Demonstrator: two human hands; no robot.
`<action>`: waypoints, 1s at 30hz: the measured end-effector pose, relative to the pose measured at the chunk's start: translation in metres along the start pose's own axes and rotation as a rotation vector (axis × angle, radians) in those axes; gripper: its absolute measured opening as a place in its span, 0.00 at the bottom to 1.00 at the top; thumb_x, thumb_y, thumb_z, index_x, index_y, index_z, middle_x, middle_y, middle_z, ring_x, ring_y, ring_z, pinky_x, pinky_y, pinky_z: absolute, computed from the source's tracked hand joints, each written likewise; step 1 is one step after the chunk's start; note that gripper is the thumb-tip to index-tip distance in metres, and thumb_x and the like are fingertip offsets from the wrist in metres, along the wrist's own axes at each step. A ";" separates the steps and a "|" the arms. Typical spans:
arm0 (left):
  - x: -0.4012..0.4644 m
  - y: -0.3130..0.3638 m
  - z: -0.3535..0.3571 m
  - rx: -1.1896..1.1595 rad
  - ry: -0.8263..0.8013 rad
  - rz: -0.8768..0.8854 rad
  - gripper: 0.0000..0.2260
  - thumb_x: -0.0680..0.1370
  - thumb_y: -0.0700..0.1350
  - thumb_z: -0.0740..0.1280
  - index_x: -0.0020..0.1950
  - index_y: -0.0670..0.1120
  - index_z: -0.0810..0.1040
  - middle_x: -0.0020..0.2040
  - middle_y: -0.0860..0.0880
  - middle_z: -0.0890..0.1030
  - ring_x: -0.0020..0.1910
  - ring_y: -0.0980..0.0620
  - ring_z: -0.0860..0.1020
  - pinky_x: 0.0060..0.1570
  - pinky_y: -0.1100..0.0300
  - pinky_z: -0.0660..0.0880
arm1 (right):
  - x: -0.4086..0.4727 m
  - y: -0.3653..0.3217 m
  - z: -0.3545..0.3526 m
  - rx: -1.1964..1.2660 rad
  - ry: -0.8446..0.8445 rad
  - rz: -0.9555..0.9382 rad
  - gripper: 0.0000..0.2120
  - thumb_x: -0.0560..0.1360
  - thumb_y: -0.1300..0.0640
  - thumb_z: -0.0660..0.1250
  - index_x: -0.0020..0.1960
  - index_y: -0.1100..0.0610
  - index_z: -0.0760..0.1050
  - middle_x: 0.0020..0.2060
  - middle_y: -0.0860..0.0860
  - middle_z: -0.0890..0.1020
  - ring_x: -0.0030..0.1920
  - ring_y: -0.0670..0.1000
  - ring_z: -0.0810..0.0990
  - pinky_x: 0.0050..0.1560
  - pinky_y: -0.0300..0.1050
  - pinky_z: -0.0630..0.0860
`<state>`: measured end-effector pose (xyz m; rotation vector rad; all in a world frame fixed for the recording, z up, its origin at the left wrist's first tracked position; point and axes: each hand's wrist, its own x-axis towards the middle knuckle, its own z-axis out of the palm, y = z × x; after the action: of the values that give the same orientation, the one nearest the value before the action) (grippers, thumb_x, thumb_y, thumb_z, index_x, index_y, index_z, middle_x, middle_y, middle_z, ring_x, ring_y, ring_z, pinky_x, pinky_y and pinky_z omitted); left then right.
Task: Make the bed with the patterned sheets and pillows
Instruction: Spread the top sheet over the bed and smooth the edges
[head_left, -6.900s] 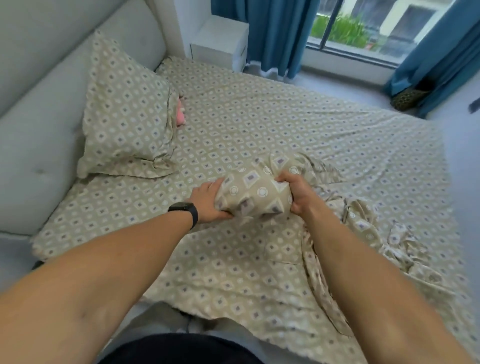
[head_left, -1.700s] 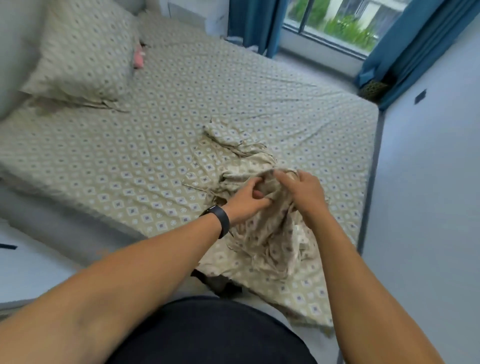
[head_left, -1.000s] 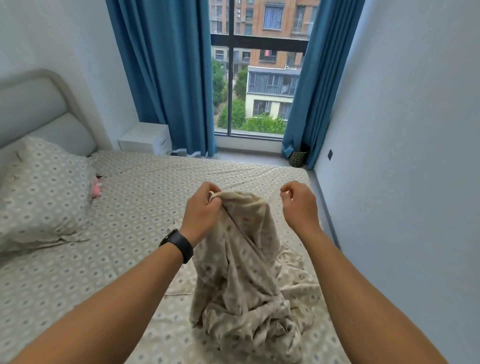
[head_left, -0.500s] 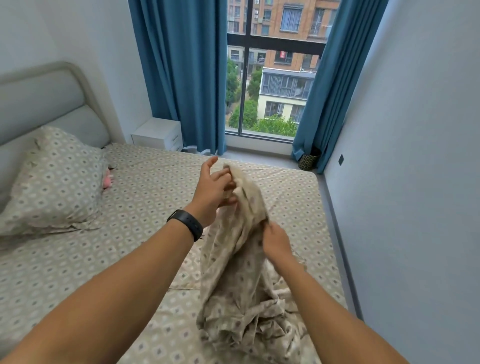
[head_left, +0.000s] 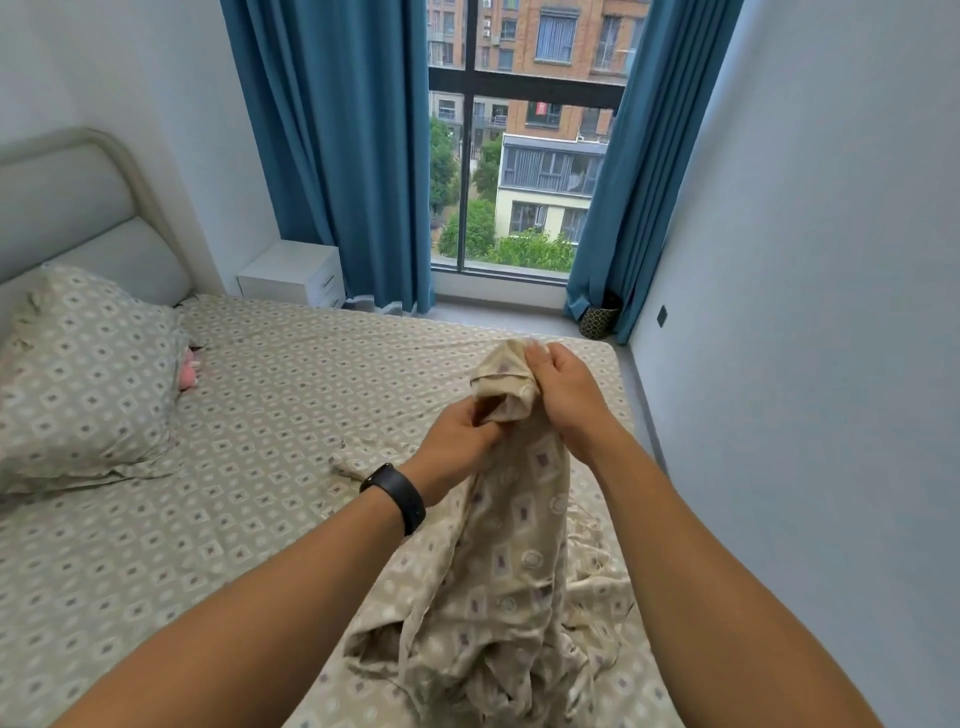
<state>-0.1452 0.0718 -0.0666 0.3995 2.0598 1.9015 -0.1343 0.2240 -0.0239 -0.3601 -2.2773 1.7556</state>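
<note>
A loose patterned beige cloth (head_left: 511, 551), crumpled like an empty pillowcase, is lifted above the bed and trails down onto it. My left hand (head_left: 457, 441), with a black band on the wrist, pinches the cloth just below its bunched top. My right hand (head_left: 563, 389) grips the top from the right side. The bed (head_left: 270, 415) is covered by a sheet of the same pattern. One covered pillow (head_left: 83, 374) leans on the headboard at the left.
A pink item (head_left: 188, 370) peeks out beside the pillow. A white nightstand (head_left: 291, 273) stands past the bed's far corner. Blue curtains (head_left: 332, 156) frame a large window. A grey wall (head_left: 810, 312) runs close along the bed's right side, and a small basket (head_left: 597, 319) sits in the corner.
My right hand has risen from the cloth's middle to its top. My left hand has dropped from the top to just below it. The view has shifted slightly left.
</note>
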 end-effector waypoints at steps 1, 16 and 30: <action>0.003 0.000 -0.003 0.039 -0.015 0.006 0.15 0.80 0.36 0.64 0.60 0.52 0.82 0.56 0.50 0.85 0.58 0.47 0.82 0.59 0.51 0.80 | 0.001 0.005 -0.003 0.001 0.004 0.012 0.16 0.84 0.43 0.60 0.54 0.55 0.77 0.49 0.55 0.83 0.48 0.51 0.80 0.52 0.51 0.78; 0.045 0.041 -0.014 -0.784 0.090 -0.195 0.04 0.85 0.42 0.59 0.55 0.44 0.72 0.40 0.44 0.78 0.35 0.50 0.79 0.32 0.59 0.79 | -0.055 0.071 0.031 -0.350 -0.104 0.174 0.06 0.76 0.51 0.68 0.52 0.48 0.74 0.44 0.46 0.81 0.44 0.45 0.80 0.42 0.45 0.77; -0.010 -0.044 0.021 -0.476 -0.124 -0.243 0.17 0.79 0.51 0.69 0.65 0.48 0.74 0.57 0.51 0.84 0.58 0.51 0.82 0.60 0.53 0.76 | -0.041 0.078 -0.058 -0.132 0.273 0.111 0.07 0.81 0.58 0.66 0.52 0.48 0.80 0.48 0.46 0.85 0.50 0.49 0.82 0.53 0.44 0.79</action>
<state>-0.1274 0.0829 -0.1113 0.1386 1.4381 2.0670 -0.0727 0.2823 -0.0866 -0.7181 -2.2155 1.4997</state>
